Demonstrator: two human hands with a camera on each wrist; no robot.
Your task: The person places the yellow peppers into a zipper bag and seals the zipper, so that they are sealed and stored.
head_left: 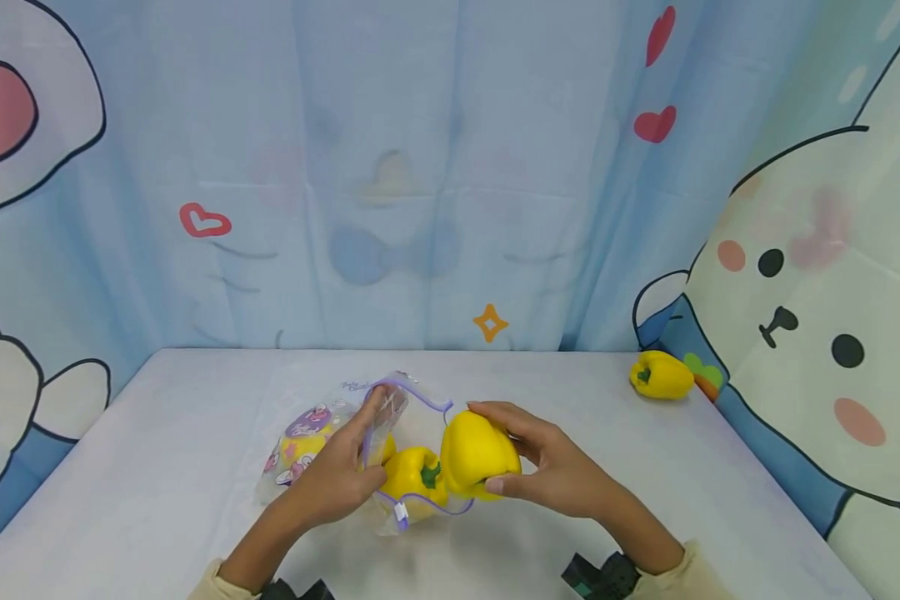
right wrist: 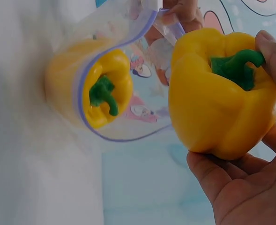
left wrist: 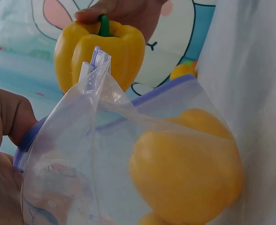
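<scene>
In our right hand (head_left: pixel 558 462) we hold a yellow pepper (head_left: pixel 480 450), thumb (right wrist: pixel 274 56) by its green stem (right wrist: pixel 238 68) and fingers on the opposite side, at the mouth of the clear bag (head_left: pixel 307 422) between our hands. Our left hand (head_left: pixel 341 475) pinches the bag's purple rim (left wrist: pixel 168 88) between thumb and fingers, with the mouth parted toward the right hand. Inside, a bagged pepper (head_left: pixel 411 475) sits just right of the left hand, near the opening, with more yellow deeper behind those fingers; we cannot tell how many that makes. Beyond the right hand and farther right lies a lone pepper (head_left: pixel 662 377). To do this step well, we judge, we should draw the rim wide with the left hand, steer the yellow pepper clear of its edge, and nudge the bagged pepper deeper, since it seems to crowd the mouth. A light fingertip grip should let us release without snagging the bag. The yellow pepper's stem points back toward our right thumb and wrist, its blunt base away toward the bag side. Its long axis, stem to base, looks roughly level, though it is nearly as broad as long. Whether it touches the rim, we cannot tell.
</scene>
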